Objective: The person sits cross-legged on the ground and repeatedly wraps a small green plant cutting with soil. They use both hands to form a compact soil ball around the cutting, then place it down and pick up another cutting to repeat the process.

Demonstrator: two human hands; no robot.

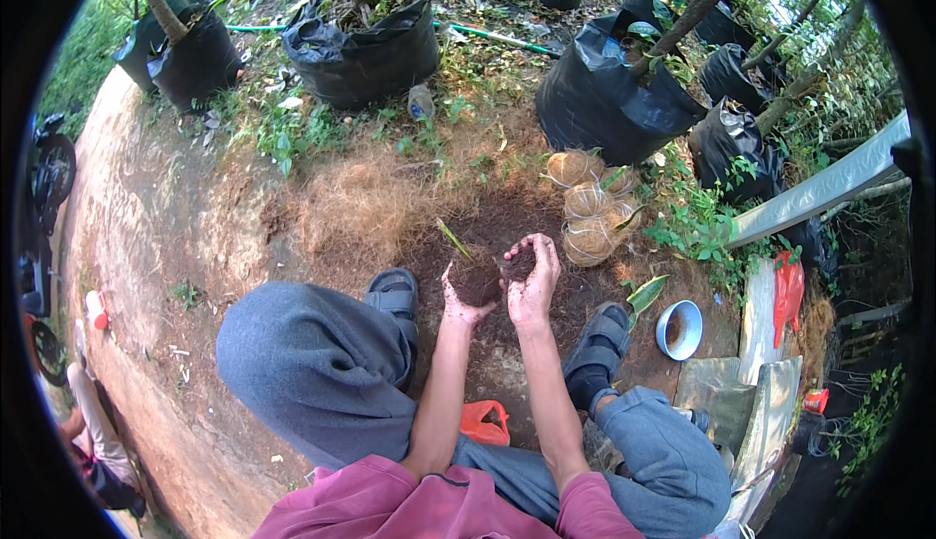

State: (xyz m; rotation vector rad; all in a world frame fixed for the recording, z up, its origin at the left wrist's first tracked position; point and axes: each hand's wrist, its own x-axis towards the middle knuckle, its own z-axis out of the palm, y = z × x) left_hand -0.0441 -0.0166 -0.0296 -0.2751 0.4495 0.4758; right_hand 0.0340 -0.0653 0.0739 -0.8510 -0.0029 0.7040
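Observation:
My left hand [465,298] cups a clump of dark soil and fibre [477,276] from which a small green leaf cutting [455,238] sticks up at a slant. Beside it, my right hand [535,276] is curled around a handful of loose dark soil [520,264]. Both hands are dirty and close together over a patch of dark soil [504,221]. Several round fibre balls tied with white string [586,200] lie just beyond on the right, some with green leaves poking out. Loose brown fibre [358,206] is spread at the left of the soil.
A blue-rimmed bowl [678,330] stands at the right near a variegated leaf [647,293] and my sandal. An orange plastic bag [485,423] lies between my legs. Large black grow bags [614,100] with plants line the far side. Part of another person [102,437] shows at lower left.

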